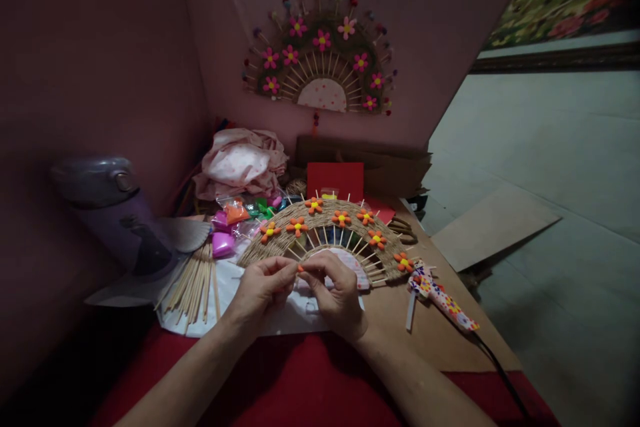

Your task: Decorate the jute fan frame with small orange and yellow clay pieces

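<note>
My left hand [263, 290] and my right hand [336, 292] meet fingertip to fingertip over a small orange piece [301, 268], both pinching it. Just behind them lies a half-round fan of woven twine and sticks [325, 230] set with several orange flowers with yellow centres. The hands hover over a white sheet [225, 293] at the fan's near edge. A glue gun wrapped in dotted, patterned tape [440, 295] lies to the right of my right hand, its black cord running off toward me.
A bundle of wooden sticks [195, 287] lies left of the hands beside a purple bottle [115, 213]. Small bags of coloured clay [240, 217], pink cloth [240, 163] and a red card [335, 179] sit behind. A finished fan with pink flowers [320, 63] hangs on the pink board.
</note>
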A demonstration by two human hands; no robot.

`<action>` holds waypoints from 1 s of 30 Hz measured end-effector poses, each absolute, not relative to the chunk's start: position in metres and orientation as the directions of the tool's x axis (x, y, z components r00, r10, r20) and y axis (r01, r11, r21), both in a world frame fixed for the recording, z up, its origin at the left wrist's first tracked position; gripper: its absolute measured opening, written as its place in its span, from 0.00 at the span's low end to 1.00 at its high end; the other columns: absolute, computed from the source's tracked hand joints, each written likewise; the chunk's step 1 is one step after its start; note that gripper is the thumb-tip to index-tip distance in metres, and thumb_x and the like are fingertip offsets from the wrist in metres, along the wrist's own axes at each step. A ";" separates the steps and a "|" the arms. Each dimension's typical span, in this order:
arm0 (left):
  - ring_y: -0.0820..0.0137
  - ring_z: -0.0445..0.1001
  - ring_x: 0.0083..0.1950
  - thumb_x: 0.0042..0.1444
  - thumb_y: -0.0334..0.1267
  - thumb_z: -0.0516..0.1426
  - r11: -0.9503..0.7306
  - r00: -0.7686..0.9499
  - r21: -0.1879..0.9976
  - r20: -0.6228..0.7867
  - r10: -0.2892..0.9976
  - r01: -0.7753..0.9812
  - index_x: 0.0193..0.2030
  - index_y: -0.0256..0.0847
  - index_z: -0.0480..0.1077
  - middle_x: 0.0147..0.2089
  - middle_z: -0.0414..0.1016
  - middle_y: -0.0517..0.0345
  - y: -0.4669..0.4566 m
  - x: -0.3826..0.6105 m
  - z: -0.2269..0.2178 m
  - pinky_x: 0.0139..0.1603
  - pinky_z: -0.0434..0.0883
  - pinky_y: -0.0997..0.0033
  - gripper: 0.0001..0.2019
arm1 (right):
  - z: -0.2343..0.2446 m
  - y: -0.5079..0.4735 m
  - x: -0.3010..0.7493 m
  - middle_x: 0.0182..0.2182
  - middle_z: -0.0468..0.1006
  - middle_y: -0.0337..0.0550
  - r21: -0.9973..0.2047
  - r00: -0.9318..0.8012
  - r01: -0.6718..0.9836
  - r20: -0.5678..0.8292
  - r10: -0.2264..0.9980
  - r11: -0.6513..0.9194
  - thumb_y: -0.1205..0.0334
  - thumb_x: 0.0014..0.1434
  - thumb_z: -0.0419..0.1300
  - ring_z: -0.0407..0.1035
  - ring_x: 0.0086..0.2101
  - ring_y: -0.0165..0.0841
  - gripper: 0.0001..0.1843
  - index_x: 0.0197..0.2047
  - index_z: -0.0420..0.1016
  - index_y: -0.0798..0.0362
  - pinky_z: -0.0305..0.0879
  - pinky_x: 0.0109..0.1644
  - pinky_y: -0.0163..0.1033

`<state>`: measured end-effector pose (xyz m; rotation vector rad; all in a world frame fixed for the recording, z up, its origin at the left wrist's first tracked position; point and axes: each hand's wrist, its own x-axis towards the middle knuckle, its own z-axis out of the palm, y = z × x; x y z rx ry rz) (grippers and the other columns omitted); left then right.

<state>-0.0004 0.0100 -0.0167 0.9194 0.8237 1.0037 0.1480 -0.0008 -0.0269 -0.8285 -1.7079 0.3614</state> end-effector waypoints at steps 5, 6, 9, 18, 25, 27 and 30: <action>0.85 0.50 0.13 0.47 0.46 0.62 0.276 0.345 0.895 -0.150 0.926 -0.351 0.27 0.35 0.68 0.18 0.63 0.66 0.010 0.000 -0.018 0.14 0.43 0.82 0.15 | -0.028 -0.001 0.148 0.29 0.71 0.41 -0.632 -0.099 0.333 0.715 0.692 0.700 0.68 0.57 0.59 0.65 0.30 0.31 0.02 0.35 0.72 0.53 0.61 0.34 0.37; 0.85 0.50 0.13 0.47 0.45 0.62 0.276 0.348 0.893 -0.148 0.926 -0.354 0.26 0.35 0.67 0.18 0.63 0.65 0.010 0.000 -0.018 0.14 0.43 0.81 0.15 | -0.028 -0.001 0.148 0.29 0.71 0.41 -0.637 -0.103 0.326 0.711 0.696 0.698 0.68 0.57 0.59 0.64 0.30 0.31 0.02 0.35 0.72 0.53 0.61 0.34 0.37; 0.85 0.50 0.13 0.49 0.45 0.62 0.276 0.362 0.891 -0.139 0.922 -0.361 0.26 0.35 0.67 0.18 0.63 0.65 0.010 -0.001 -0.018 0.14 0.43 0.81 0.14 | -0.028 0.000 0.149 0.29 0.71 0.41 -0.674 -0.089 0.285 0.689 0.719 0.681 0.66 0.58 0.58 0.64 0.30 0.31 0.02 0.35 0.72 0.54 0.62 0.34 0.37; 0.85 0.49 0.13 0.49 0.46 0.61 0.268 0.383 0.896 -0.122 0.915 -0.355 0.27 0.35 0.66 0.18 0.63 0.66 0.009 -0.001 -0.017 0.13 0.43 0.82 0.14 | -0.030 0.002 0.150 0.31 0.71 0.41 -0.712 -0.077 0.212 0.671 0.738 0.670 0.64 0.56 0.61 0.65 0.31 0.31 0.04 0.37 0.72 0.52 0.63 0.33 0.37; 0.84 0.50 0.14 0.46 0.48 0.62 0.254 0.367 0.913 -0.129 0.921 -0.318 0.25 0.36 0.67 0.16 0.61 0.66 0.010 0.001 -0.017 0.14 0.44 0.81 0.16 | -0.026 -0.002 0.148 0.29 0.70 0.41 -0.615 -0.131 0.293 0.733 0.668 0.732 0.68 0.57 0.59 0.65 0.30 0.31 0.03 0.36 0.72 0.53 0.62 0.32 0.36; 0.84 0.50 0.14 0.45 0.48 0.63 0.241 0.356 0.920 -0.123 0.927 -0.310 0.24 0.36 0.67 0.16 0.61 0.66 0.010 0.002 -0.018 0.14 0.44 0.81 0.16 | -0.027 -0.002 0.148 0.28 0.71 0.42 -0.611 -0.142 0.302 0.730 0.668 0.732 0.68 0.57 0.59 0.65 0.30 0.31 0.03 0.36 0.72 0.54 0.63 0.33 0.37; 0.84 0.49 0.14 0.44 0.49 0.63 0.193 0.288 0.946 -0.115 0.951 -0.259 0.23 0.35 0.67 0.15 0.58 0.68 0.011 0.001 -0.016 0.14 0.45 0.81 0.17 | -0.027 -0.001 0.148 0.29 0.71 0.42 -0.635 -0.119 0.316 0.711 0.693 0.705 0.67 0.58 0.58 0.65 0.31 0.31 0.02 0.35 0.72 0.53 0.63 0.34 0.37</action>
